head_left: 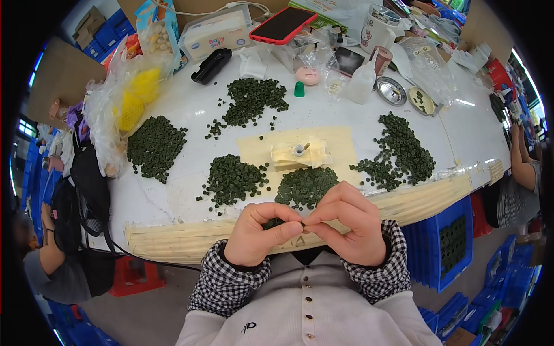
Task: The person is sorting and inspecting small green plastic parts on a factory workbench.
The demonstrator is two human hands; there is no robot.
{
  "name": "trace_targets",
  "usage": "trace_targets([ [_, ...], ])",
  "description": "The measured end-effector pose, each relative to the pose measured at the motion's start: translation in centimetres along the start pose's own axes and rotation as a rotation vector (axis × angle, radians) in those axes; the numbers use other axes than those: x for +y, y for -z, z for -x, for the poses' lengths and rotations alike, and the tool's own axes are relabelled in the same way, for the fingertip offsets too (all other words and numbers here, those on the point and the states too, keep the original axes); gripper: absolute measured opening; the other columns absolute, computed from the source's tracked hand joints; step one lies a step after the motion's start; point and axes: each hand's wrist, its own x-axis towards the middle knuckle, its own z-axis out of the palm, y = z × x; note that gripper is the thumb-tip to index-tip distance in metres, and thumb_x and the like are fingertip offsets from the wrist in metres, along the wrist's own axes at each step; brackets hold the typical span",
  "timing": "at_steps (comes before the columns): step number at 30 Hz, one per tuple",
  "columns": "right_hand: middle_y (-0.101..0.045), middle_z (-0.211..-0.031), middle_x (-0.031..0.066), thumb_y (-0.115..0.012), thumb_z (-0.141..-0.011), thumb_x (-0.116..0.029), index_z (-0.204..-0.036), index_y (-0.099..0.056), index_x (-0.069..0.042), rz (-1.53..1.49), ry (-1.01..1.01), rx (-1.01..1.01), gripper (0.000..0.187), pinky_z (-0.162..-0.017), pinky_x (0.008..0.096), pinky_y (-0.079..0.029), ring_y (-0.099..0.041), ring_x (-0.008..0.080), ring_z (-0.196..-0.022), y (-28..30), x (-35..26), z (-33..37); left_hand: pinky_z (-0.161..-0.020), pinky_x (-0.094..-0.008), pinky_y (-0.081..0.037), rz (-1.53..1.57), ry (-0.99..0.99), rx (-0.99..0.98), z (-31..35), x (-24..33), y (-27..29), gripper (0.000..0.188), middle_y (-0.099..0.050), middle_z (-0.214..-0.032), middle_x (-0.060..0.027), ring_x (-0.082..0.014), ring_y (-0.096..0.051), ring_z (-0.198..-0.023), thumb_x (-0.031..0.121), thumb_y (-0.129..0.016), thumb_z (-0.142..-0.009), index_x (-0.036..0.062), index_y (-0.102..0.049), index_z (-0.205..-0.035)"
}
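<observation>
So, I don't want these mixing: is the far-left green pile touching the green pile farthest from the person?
Apart: the head view shows white tabletop between the far-left green pile and the farthest green pile.

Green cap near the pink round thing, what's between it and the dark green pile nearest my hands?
In the head view, a pale-yellow block on a cream patch stands between the green cap and that dark green pile.

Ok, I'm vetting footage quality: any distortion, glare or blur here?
Head view: the table's front edge bows, corners go black; head view: the far-right light strip burns out white; head view: left hand and right hand look fairly sharp, but the tiny piece they pinch is unreadably small.
</observation>
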Motion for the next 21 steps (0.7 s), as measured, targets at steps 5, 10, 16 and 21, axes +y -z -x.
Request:
trace_targets([
  [5, -0.057, -0.076, 0.0058, -0.073, -0.066, 0.002, -0.08, -0.065, -0.004, 0.062, 0.009, 0.006, 0.017, -0.06, 0.028, -0.045, -0.055, 0.0193, -0.069, -0.05, 0.01, 0.14, -0.074, -0.0226, -0.046, -0.109, -0.041, 0.083, 0.03, 0.04, -0.3, 0.008, -0.065, -0.085, -0.0059, -0.0091, -0.058, -0.08, -0.001, -0.063, -0.081, -0.0026, -0.065, -0.088],
  [10, -0.058, -0.077, 0.0075, -0.069, -0.069, 0.004, -0.082, -0.064, -0.002, 0.017, -0.044, 0.009, 0.015, -0.061, 0.0271, -0.046, -0.057, 0.0196, -0.069, -0.28, -0.06, 0.18, -0.067, -0.0208, -0.043, -0.287, -0.13, 0.155, -0.05, -0.11, -0.56, 0.007, -0.064, -0.082, -0.0052, -0.0072, -0.055, -0.073, -0.001, -0.062, -0.08, -0.0034, -0.064, -0.086],
  [16, -0.059, -0.078, 0.009, -0.063, -0.074, 0.004, -0.086, -0.061, 0.002, -0.1, -0.158, 0.026, 0.012, -0.062, 0.025, -0.046, -0.057, 0.0165, -0.068, -0.75, 0.12, 0.27, -0.07, -0.0235, -0.045, -0.415, -0.214, 0.188, -0.07, -0.17, -0.74, 0.006, -0.065, -0.082, -0.0088, -0.0115, -0.058, -0.074, -0.005, -0.059, -0.079, -0.0042, -0.063, -0.084],
  [21, -0.059, -0.078, 0.009, -0.062, -0.075, 0.004, -0.085, -0.061, 0.002, -0.078, -0.153, 0.021, 0.011, -0.061, 0.0246, -0.047, -0.057, 0.0157, -0.067, -0.82, 0.09, 0.25, -0.069, -0.023, -0.045, -0.423, -0.21, 0.211, -0.03, -0.02, -1.01, 0.005, -0.064, -0.08, -0.008, -0.0106, -0.057, -0.073, -0.004, -0.059, -0.079, -0.004, -0.063, -0.082],
])
